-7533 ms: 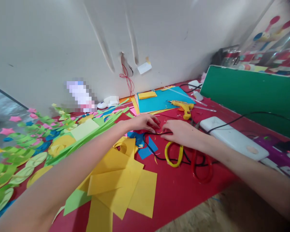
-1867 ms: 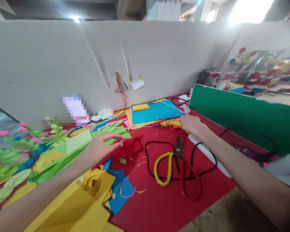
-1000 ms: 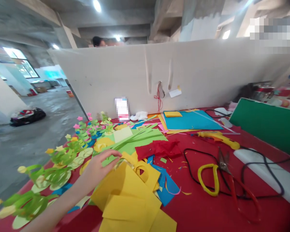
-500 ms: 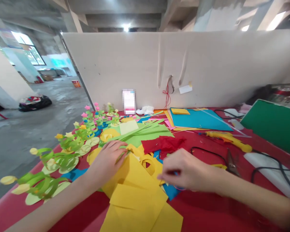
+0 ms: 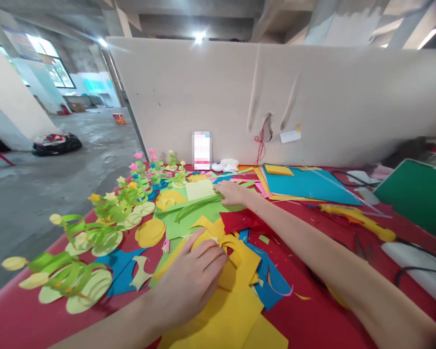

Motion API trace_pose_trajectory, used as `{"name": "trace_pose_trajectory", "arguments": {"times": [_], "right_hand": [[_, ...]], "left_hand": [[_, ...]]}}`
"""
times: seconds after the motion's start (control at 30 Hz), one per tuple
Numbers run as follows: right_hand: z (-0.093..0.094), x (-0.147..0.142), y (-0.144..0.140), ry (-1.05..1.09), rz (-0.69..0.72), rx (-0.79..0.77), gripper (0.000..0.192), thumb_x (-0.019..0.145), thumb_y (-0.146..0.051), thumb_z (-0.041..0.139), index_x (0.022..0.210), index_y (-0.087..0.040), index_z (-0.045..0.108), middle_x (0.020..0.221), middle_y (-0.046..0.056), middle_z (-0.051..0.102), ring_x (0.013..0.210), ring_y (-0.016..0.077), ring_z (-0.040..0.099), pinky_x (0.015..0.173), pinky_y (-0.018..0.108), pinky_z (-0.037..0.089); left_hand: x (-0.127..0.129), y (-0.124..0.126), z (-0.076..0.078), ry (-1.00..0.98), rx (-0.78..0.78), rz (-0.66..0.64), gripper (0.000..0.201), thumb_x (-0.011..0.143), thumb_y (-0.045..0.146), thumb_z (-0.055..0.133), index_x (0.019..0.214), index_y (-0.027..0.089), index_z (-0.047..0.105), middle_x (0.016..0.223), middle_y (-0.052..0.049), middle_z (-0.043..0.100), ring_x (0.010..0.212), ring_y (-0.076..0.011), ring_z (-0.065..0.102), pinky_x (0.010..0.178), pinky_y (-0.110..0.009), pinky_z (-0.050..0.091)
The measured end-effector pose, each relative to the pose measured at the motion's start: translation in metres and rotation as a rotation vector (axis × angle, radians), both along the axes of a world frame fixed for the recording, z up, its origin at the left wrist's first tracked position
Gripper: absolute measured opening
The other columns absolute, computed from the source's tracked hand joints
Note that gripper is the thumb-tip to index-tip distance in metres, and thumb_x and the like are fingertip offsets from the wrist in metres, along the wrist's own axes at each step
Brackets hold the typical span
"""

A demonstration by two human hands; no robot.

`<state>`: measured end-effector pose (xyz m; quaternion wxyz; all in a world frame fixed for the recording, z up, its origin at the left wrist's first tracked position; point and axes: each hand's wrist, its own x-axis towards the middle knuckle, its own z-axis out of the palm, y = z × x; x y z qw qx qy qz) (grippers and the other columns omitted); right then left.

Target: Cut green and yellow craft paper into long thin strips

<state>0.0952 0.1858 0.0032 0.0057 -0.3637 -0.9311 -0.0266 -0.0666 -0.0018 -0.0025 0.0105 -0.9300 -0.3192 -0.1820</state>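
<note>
My left hand (image 5: 199, 276) rests on the yellow paper sheets (image 5: 218, 315) with its fingers slightly apart and curved. Just beyond it lie yellow paper scraps with curved cut-outs (image 5: 236, 249). Stretched across the table, my right hand (image 5: 234, 194) has its fingers extended over the right ends of the light green paper strips (image 5: 192, 208), beside a pale yellow paper square (image 5: 199, 190). Its fingertips are partly hidden, and no held thing shows. Yellow paper discs (image 5: 150, 232) lie to the left. Red crumpled paper (image 5: 238, 223) sits under my right forearm.
Paper ornaments with green spirals (image 5: 105, 232) line the left edge. A yellow glue gun (image 5: 359, 220), scissors (image 5: 361, 247) and a black cable lie right. Blue sheets (image 5: 308, 184), a green board (image 5: 417, 198) and a blurred phone-like screen (image 5: 202, 150) stand farther back.
My right hand has moved forward and left from beside the yellow scraps to the green strips. My left hand has come back toward me and right, uncovering the yellow discs. The view has shifted slightly.
</note>
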Motion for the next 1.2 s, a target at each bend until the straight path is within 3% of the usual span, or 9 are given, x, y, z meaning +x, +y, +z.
{"name": "trace_pose_trajectory", "arguments": {"times": [0.2, 0.43, 0.5, 0.57, 0.63, 0.73, 0.83, 0.97, 1.2], "right_hand": [[-0.003, -0.004, 0.009, -0.036, -0.063, 0.012, 0.028, 0.082, -0.029, 0.048, 0.106, -0.013, 0.050, 0.105, 0.007, 0.053, 0.090, 0.0176, 0.054, 0.075, 0.037, 0.046], [0.000, 0.003, 0.009, 0.029, -0.096, 0.040, 0.027, 0.083, -0.029, 0.047, 0.105, -0.013, 0.051, 0.104, 0.007, 0.054, 0.090, 0.0172, 0.054, 0.075, 0.038, 0.046], [0.006, 0.009, 0.007, 0.045, -0.097, 0.041, 0.027, 0.083, -0.029, 0.046, 0.105, -0.014, 0.050, 0.103, 0.007, 0.054, 0.089, 0.0169, 0.054, 0.075, 0.037, 0.046], [0.014, 0.014, 0.004, 0.057, -0.078, 0.035, 0.027, 0.084, -0.029, 0.046, 0.105, -0.014, 0.051, 0.103, 0.007, 0.054, 0.088, 0.0167, 0.054, 0.075, 0.037, 0.046], [0.023, 0.020, 0.000, 0.060, -0.058, 0.028, 0.027, 0.083, -0.029, 0.046, 0.105, -0.014, 0.050, 0.103, 0.007, 0.055, 0.088, 0.0169, 0.054, 0.075, 0.037, 0.046], [0.036, 0.028, -0.005, 0.050, -0.050, 0.018, 0.028, 0.083, -0.030, 0.047, 0.106, -0.013, 0.050, 0.102, 0.007, 0.055, 0.087, 0.0166, 0.055, 0.074, 0.037, 0.046], [0.044, 0.040, -0.009, 0.034, -0.060, 0.001, 0.027, 0.083, -0.030, 0.046, 0.105, -0.013, 0.050, 0.099, 0.006, 0.056, 0.083, 0.0155, 0.056, 0.071, 0.035, 0.047], [0.050, 0.060, -0.009, 0.024, -0.081, -0.013, 0.028, 0.083, -0.032, 0.047, 0.104, -0.014, 0.051, 0.098, 0.006, 0.056, 0.084, 0.0155, 0.056, 0.071, 0.035, 0.047], [0.070, 0.102, 0.004, 0.043, -0.228, 0.085, 0.027, 0.081, -0.036, 0.048, 0.095, -0.013, 0.055, 0.092, 0.005, 0.058, 0.080, 0.0148, 0.055, 0.070, 0.034, 0.045]], "left_hand": [[0.003, 0.001, 0.002, -0.026, -0.012, 0.004, 0.025, 0.085, 0.014, 0.037, 0.105, 0.019, 0.050, 0.100, -0.001, 0.059, 0.099, -0.0180, 0.046, 0.103, -0.043, 0.011], [0.029, 0.008, 0.029, 0.005, 0.022, 0.015, 0.023, 0.083, 0.013, 0.038, 0.100, 0.017, 0.053, 0.099, -0.003, 0.058, 0.097, -0.0184, 0.047, 0.101, -0.041, 0.021], [0.037, 0.024, 0.039, 0.020, 0.054, 0.051, 0.022, 0.081, 0.014, 0.040, 0.098, 0.016, 0.054, 0.095, -0.004, 0.059, 0.094, -0.0186, 0.048, 0.097, -0.039, 0.027], [0.041, 0.049, 0.048, 0.003, 0.094, 0.174, 0.023, 0.080, 0.012, 0.041, 0.099, 0.015, 0.053, 0.098, -0.006, 0.058, 0.097, -0.0197, 0.047, 0.093, -0.036, 0.033], [0.042, 0.082, 0.054, -0.018, 0.111, 0.271, 0.030, 0.079, 0.012, 0.043, 0.108, 0.009, 0.048, 0.109, -0.013, 0.052, 0.107, -0.0247, 0.042, 0.095, -0.042, 0.029], [0.043, 0.132, 0.052, 0.028, 0.042, 0.298, 0.044, 0.074, 0.027, 0.058, 0.111, 0.008, 0.046, 0.106, -0.013, 0.054, 0.101, -0.0263, 0.048, 0.089, -0.046, 0.035], [0.047, 0.165, 0.045, 0.097, -0.061, 0.270, 0.030, 0.081, 0.033, 0.050, 0.104, 0.013, 0.051, 0.098, -0.007, 0.057, 0.086, -0.0190, 0.056, 0.077, -0.040, 0.045], [0.059, 0.180, 0.047, 0.158, -0.158, 0.196, 0.027, 0.085, 0.033, 0.044, 0.098, 0.011, 0.055, 0.090, -0.004, 0.058, 0.077, -0.0158, 0.058, 0.068, -0.032, 0.048], [0.096, 0.189, 0.083, 0.140, -0.185, 0.146, 0.024, 0.084, 0.033, 0.046, 0.087, 0.011, 0.056, 0.078, -0.002, 0.059, 0.067, -0.0130, 0.057, 0.063, -0.030, 0.048]]}}
